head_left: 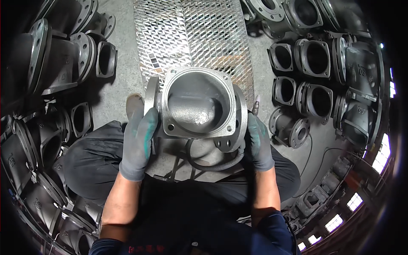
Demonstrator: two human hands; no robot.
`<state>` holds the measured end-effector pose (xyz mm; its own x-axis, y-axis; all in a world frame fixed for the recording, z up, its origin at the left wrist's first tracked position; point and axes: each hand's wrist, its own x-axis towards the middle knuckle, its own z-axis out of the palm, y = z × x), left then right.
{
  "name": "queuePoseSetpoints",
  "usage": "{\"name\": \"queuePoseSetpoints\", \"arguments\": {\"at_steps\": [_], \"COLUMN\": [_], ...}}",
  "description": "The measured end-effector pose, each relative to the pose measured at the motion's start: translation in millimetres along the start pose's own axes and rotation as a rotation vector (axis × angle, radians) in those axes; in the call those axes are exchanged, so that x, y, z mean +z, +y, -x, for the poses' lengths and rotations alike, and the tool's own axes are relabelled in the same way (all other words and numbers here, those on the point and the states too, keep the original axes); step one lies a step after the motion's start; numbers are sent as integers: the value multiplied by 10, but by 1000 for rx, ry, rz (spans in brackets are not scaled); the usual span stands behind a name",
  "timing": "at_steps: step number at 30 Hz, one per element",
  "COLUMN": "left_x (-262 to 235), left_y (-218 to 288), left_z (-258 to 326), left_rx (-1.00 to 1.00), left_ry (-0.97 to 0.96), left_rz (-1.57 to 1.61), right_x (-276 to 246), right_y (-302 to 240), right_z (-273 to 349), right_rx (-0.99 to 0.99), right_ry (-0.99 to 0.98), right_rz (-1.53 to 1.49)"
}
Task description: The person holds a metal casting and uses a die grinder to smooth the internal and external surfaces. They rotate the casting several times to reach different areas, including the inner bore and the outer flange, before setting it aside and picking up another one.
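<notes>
Grey, grainy metal pipe part [193, 110], squarish rim, round hollow, between the hands above the lap. Left hand [138, 142], knit-gloved, part-curled, grips one disc-shaped end. Right hand [258, 142] part-curled beside the other; hold can't be told. Diamond-textured sheet [161, 42] beyond.
</notes>
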<state>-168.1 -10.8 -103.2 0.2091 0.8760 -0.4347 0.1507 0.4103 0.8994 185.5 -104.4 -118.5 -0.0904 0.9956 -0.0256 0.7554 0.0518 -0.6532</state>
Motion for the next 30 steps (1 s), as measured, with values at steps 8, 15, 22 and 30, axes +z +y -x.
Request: {"name": "queuePoseSetpoints", "arguments": {"at_steps": [8, 15, 22, 30], "left_x": [-24, 18, -105, -84], "left_y": [-121, -30, -63, -99], "left_z": [40, 102, 36, 85], "left_rx": [168, -80, 160, 185], "left_ry": [28, 88, -28, 20], "left_rz": [-258, 162, -395, -225], "right_x": [-97, -48, 92, 53], "right_y": [-68, -232, -157, -198], "right_z": [6, 77, -102, -274], "right_rx": [527, 801, 457, 481], "right_ry": [-156, -371, -293, -317], "right_rz": [-403, -352, -152, -144]}}
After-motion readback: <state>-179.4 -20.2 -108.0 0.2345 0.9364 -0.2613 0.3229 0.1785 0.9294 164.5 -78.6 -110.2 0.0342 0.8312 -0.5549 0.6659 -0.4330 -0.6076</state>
